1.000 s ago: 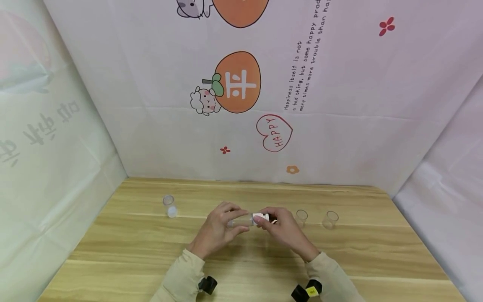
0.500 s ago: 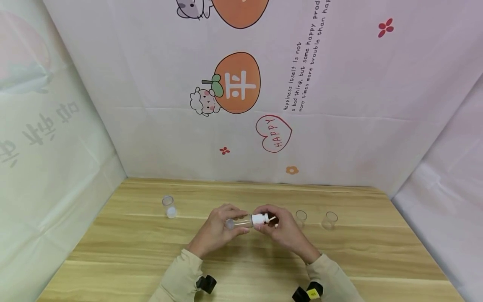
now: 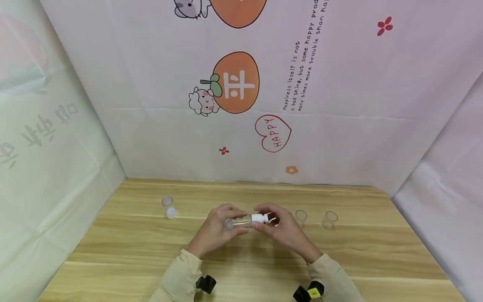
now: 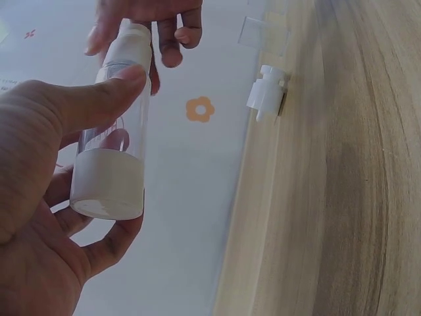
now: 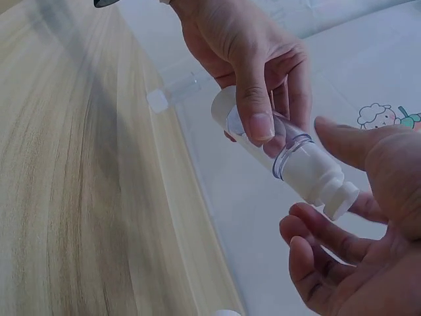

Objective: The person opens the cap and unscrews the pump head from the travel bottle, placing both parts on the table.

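My left hand grips a clear bottle with a white base, its thumb along the side and fingers underneath. Above the table the bottle lies tilted, its white pump top toward the right. My right hand surrounds that pump top with fingers spread and loosely bent. In the right wrist view its thumb and nearer fingers stand apart from the top; contact of the farther finger is unclear. A second white pump top rests on the table beyond the hands.
An uncapped clear bottle with a white base stands at the table's left. Two clear cups or caps, one nearer and one farther right, stand beyond the right hand. A printed white cloth rises behind the wooden table.
My right hand has loosened and its fingers have spread from the pump top, which shows more fully now. My left hand keeps the bottle almost in place.
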Demonstrator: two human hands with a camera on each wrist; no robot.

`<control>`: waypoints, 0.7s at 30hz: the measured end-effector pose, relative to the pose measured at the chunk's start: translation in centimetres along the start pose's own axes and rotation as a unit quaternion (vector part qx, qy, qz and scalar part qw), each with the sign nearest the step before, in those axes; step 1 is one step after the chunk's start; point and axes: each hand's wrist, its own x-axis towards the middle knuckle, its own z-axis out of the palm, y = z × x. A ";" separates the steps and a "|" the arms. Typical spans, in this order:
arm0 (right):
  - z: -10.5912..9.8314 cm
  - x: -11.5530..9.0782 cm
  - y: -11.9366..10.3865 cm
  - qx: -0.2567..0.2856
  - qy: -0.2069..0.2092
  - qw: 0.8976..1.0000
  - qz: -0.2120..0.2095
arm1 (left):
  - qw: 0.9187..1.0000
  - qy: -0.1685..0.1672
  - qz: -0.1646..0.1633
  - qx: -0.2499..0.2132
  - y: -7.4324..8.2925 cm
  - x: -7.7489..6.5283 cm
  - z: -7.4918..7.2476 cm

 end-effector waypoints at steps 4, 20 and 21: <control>0.0 0.0 0.0 -0.012 -0.008 0.999 0.038 | 1.000 0.006 0.006 0.009 0.1 0.0 0.0; -0.1 0.1 0.2 0.013 -0.021 1.000 -0.008 | 1.000 0.008 0.007 0.013 0.0 0.0 0.0; -0.1 0.1 0.2 0.013 -0.020 1.000 -0.017 | 1.000 0.008 0.005 0.013 0.0 0.0 0.0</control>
